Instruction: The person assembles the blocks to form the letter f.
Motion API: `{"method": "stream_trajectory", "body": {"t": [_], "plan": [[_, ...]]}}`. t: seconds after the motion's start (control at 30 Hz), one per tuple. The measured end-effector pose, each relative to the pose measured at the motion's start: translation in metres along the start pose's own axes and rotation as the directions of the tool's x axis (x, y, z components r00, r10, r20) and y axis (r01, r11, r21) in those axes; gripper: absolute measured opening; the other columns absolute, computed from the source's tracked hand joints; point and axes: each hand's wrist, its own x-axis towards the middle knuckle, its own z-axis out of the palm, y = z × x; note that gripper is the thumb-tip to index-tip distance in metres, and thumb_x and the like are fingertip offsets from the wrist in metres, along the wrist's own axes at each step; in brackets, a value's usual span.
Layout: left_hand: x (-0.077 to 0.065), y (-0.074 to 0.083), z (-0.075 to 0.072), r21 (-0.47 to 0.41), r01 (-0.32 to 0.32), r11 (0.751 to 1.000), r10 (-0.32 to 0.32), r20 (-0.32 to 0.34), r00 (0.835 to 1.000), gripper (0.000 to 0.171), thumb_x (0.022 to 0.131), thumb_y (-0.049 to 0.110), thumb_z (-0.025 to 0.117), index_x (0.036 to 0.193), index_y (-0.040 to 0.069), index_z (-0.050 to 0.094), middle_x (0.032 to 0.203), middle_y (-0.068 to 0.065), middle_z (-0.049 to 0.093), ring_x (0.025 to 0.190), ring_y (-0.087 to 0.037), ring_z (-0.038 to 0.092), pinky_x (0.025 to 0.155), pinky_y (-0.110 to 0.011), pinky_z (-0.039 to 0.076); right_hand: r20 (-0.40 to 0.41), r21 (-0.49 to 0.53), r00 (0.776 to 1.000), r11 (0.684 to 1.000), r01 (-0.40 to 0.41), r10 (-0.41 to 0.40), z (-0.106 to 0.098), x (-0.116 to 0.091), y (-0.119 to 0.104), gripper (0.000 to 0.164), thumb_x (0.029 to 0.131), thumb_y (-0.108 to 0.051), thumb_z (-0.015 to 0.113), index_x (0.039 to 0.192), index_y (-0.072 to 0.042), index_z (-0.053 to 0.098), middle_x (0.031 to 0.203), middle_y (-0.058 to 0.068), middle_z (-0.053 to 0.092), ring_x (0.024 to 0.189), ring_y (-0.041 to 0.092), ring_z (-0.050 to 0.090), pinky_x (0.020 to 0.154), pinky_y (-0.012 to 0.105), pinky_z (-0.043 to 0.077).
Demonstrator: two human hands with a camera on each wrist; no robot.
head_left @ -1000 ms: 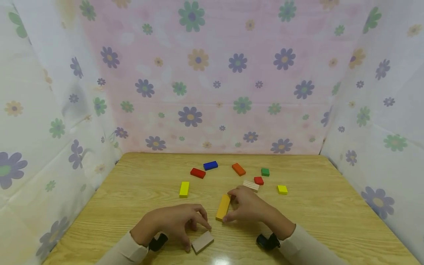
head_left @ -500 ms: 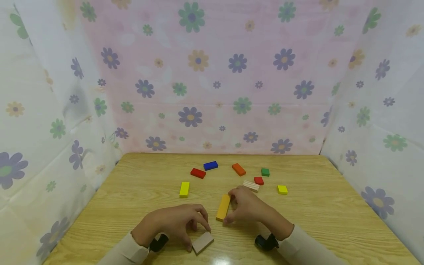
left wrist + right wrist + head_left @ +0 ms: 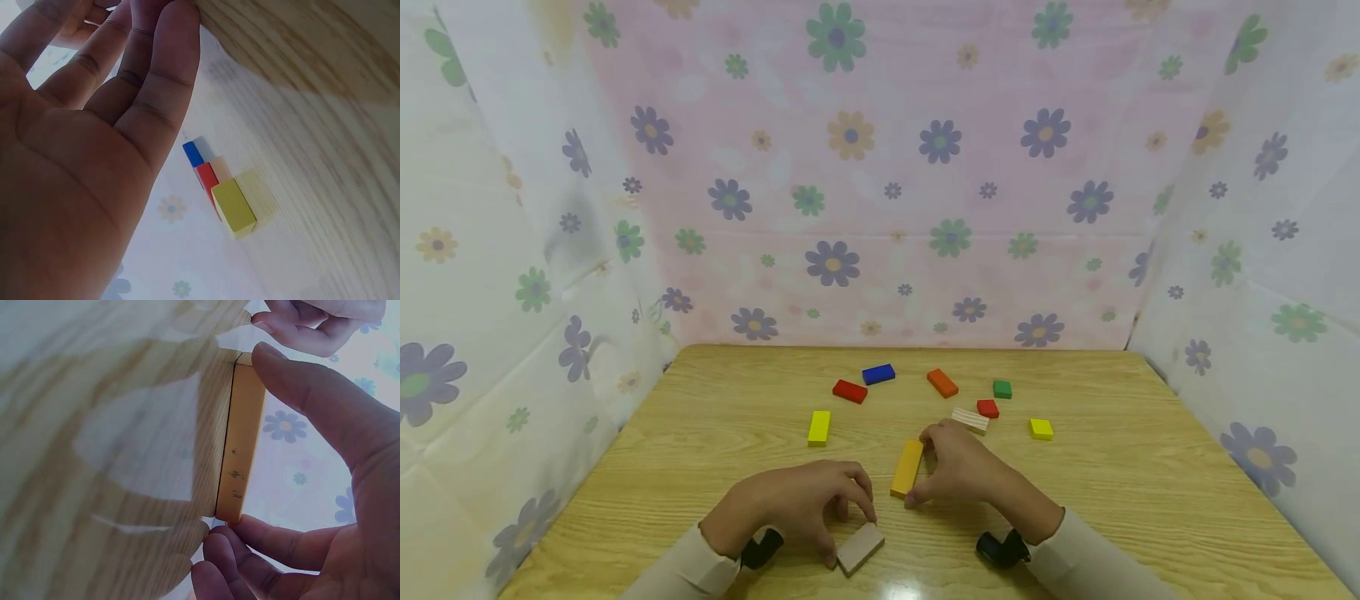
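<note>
A plain wooden block (image 3: 861, 548) lies flat near the front of the table, with the thumb and index fingertip of my left hand (image 3: 801, 500) at its two ends. That block is out of sight in the left wrist view, where the left palm (image 3: 69, 181) fills the left side. Just right of centre, my right hand (image 3: 966, 467) holds a yellow-orange block (image 3: 907, 468) by its ends. The right wrist view shows the thumb (image 3: 312, 387) at one end of this block (image 3: 242, 444) and fingertips at the other, with small dark print on its side.
Beyond the hands lie yellow (image 3: 819, 428), red (image 3: 850, 392), blue (image 3: 878, 374) and orange (image 3: 942, 383) blocks. Farther right are a striped wooden block (image 3: 970, 421) and small red (image 3: 988, 408), green (image 3: 1002, 389) and yellow (image 3: 1041, 429) pieces. Flowered cloth (image 3: 910, 167) surrounds the table.
</note>
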Motion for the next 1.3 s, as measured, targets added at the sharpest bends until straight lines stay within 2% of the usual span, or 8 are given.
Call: {"method": "stream_trajectory", "body": {"t": [0.27,0.5,0.7,0.9,1.07,1.3], "plan": [[0.002,0.001,0.000,0.024,-0.017,1.000,0.017,-0.009,1.000,0.051,0.076,0.031,0.094,0.122,0.035,0.071,0.130,0.017,0.054,0.095,0.004,0.058,0.082,-0.017,0.052,-0.005,-0.011,1.000,1.000,0.013,-0.013,0.000,0.002,0.003,0.087,0.059,-0.053,0.098,0.123,-0.003,0.068,0.117,0.006,0.064,0.105,0.019,0.058,0.095,0.044,0.053],[0.002,0.004,0.000,0.028,-0.021,0.999,0.021,-0.019,1.000,0.049,0.077,0.034,0.093,0.120,0.033,0.072,0.122,0.019,0.058,0.092,0.004,0.059,0.079,-0.016,0.052,0.004,0.023,1.000,1.000,-0.002,0.002,-0.002,0.006,0.005,0.087,0.061,-0.048,0.095,0.129,-0.001,0.065,0.123,0.006,0.066,0.112,0.021,0.061,0.101,0.046,0.053],[0.004,0.005,-0.002,0.059,-0.032,0.998,0.035,-0.037,0.999,0.050,0.076,0.035,0.093,0.121,0.030,0.072,0.117,0.017,0.062,0.090,0.002,0.059,0.077,-0.015,0.052,-0.005,0.061,1.000,0.998,-0.021,0.021,-0.005,0.008,0.006,0.084,0.061,-0.046,0.095,0.128,-0.003,0.065,0.117,0.003,0.067,0.107,0.017,0.061,0.097,0.044,0.054],[0.008,0.005,-0.001,0.100,-0.042,0.994,0.048,-0.065,0.997,0.048,0.078,0.039,0.092,0.121,0.030,0.071,0.115,0.016,0.063,0.088,0.003,0.059,0.075,-0.015,0.051,-0.021,0.084,1.000,0.996,-0.007,0.009,-0.007,0.010,0.008,0.083,0.061,-0.043,0.096,0.127,-0.003,0.065,0.116,0.005,0.068,0.106,0.019,0.062,0.096,0.044,0.055],[0.011,0.007,0.001,0.132,0.008,0.991,0.008,-0.122,0.992,0.049,0.075,0.042,0.093,0.119,0.030,0.073,0.112,0.017,0.065,0.084,0.004,0.060,0.071,-0.014,0.051,-0.038,0.082,0.999,0.997,-0.006,0.009,-0.006,0.014,0.007,0.084,0.062,-0.046,0.096,0.128,-0.005,0.065,0.116,0.004,0.068,0.104,0.018,0.062,0.095,0.043,0.055],[0.015,0.018,0.002,0.139,0.111,0.984,-0.084,-0.183,0.980,0.053,0.072,0.044,0.095,0.118,0.026,0.076,0.110,0.017,0.067,0.079,0.004,0.060,0.068,-0.015,0.050,-0.044,0.084,0.999,0.996,-0.015,0.019,-0.008,0.020,0.007,0.083,0.063,-0.046,0.096,0.130,-0.007,0.065,0.117,0.002,0.068,0.105,0.017,0.062,0.097,0.044,0.055]]}}
